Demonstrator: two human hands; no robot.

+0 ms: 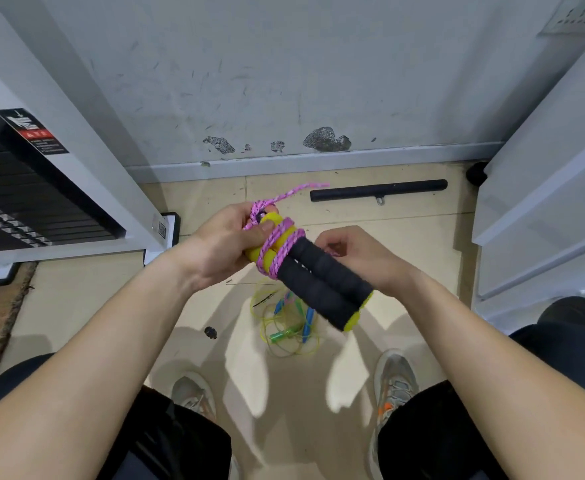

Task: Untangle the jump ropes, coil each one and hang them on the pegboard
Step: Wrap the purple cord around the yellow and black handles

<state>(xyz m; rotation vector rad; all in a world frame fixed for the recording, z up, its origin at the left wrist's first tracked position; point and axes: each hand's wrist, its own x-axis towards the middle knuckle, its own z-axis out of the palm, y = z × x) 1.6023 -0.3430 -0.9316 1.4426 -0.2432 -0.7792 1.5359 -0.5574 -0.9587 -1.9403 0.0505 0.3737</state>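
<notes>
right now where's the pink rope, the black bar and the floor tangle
pink rope (286,252): head view, on one of its wraps
black bar (377,190): head view, mid shaft
floor tangle (281,332): head view, on its green handle

One wide-angle camera sits on the person's head, facing forward and steeply down. The left hand (220,249) and right hand (358,259), holding a jump rope (322,282), lie close under it at mid-frame; the floor (412,220) and shoes (393,386) are farther below, the wall (284,81) ahead.
</notes>
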